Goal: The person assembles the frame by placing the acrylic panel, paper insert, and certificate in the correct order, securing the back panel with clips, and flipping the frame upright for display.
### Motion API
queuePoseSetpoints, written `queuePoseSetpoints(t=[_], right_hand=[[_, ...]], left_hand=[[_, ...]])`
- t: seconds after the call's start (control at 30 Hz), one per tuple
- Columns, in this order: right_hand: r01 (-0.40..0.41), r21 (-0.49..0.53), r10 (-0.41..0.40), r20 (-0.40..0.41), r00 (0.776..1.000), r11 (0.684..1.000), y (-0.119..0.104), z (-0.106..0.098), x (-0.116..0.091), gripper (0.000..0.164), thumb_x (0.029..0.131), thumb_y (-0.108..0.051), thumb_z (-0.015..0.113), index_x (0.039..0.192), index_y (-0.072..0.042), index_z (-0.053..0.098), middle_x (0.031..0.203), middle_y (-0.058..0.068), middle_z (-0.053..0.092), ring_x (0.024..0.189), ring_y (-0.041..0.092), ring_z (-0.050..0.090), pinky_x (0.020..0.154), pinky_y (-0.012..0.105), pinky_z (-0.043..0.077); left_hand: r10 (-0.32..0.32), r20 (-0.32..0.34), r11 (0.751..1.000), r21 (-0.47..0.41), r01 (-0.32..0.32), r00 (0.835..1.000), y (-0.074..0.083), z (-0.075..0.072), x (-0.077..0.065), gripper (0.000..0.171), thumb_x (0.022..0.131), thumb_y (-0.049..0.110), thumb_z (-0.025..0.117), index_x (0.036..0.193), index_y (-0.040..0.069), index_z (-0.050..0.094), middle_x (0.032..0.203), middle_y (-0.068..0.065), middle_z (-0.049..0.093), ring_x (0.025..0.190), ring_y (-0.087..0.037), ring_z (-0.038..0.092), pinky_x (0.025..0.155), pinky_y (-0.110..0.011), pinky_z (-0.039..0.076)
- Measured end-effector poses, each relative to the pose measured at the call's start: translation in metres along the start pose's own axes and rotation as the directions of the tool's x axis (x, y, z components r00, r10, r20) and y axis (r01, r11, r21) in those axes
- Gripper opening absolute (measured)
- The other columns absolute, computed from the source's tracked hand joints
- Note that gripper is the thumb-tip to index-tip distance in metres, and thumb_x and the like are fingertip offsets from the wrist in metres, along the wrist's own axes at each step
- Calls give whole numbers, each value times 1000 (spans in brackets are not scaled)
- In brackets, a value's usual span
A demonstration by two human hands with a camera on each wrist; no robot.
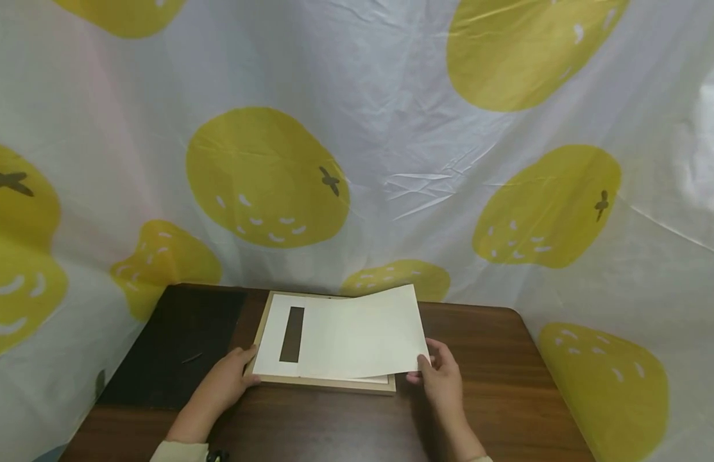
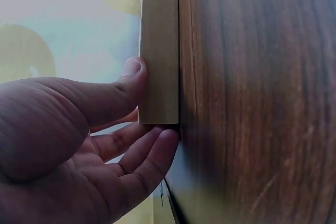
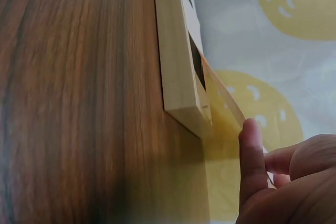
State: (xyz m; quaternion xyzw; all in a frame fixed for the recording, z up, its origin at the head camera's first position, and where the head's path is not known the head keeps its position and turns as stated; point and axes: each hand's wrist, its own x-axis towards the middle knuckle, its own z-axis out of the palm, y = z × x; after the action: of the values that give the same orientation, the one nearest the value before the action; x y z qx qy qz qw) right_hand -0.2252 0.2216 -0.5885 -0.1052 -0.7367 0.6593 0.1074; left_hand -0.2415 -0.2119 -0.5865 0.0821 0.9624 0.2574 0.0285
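Observation:
A shallow light-wood frame [image 1: 328, 384] lies on the table, its front side also filling the middle of the left wrist view. My left hand [image 1: 232, 373] grips its left front corner, thumb against the side and fingers around the end. Over the frame spreads a cream-white sheet [image 1: 362, 337] with a dark rectangle [image 1: 292, 335] near its left end. My right hand [image 1: 441, 378] pinches the sheet's right edge between thumb and fingers. That end is raised and reaches past the frame's right side; in the right wrist view a gap shows between sheet [image 3: 224, 92] and frame [image 3: 176, 51].
On the left of the brown wooden table [image 1: 495, 385] lies a black mat [image 1: 178, 340], with a small thin object [image 1: 192, 358] on it. A white curtain [image 1: 391, 141] printed with large yellow fruit hangs behind the table and along its sides.

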Motion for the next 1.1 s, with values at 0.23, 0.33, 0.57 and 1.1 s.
queuePoseSetpoints(t=[0.23,0.33,0.57,1.1], right_hand=[[11,-14,-11,53,999,1000,-5,27,0,46,105,4,62,150,4,51,97,25,67,69,31,79,68,39,68],[13,-31,-10,89,996,999,-5,38,1,47,105,4,62,150,4,50,98,27,67,72,34,81,68,40,68],[-9,-24,9,3,1000,1000,-5,41,6,46,106,1,60,151,4,53,97,24,66,66,27,79,66,35,68],[-227,340,210,86,974,913,-10,35,12,54,109,2,53,160,7,38,126,23,60,89,16,77,84,27,67]], left_hand=[[-2,5,1000,-1,2,1000,-2,-1,1,74,94,23,85,154,-8,54,150,-40,57,137,-56,59,113,-66,49],[-3,3,1000,-4,3,1000,-3,-2,1,75,94,22,85,154,-9,54,150,-41,56,138,-57,58,114,-66,48],[-32,25,999,-32,32,999,2,0,0,73,96,23,84,156,-6,54,155,-40,53,146,-59,49,118,-70,44],[-35,27,999,-18,36,999,4,-3,-2,76,93,24,86,155,-7,54,153,-41,54,144,-60,51,116,-70,45]])
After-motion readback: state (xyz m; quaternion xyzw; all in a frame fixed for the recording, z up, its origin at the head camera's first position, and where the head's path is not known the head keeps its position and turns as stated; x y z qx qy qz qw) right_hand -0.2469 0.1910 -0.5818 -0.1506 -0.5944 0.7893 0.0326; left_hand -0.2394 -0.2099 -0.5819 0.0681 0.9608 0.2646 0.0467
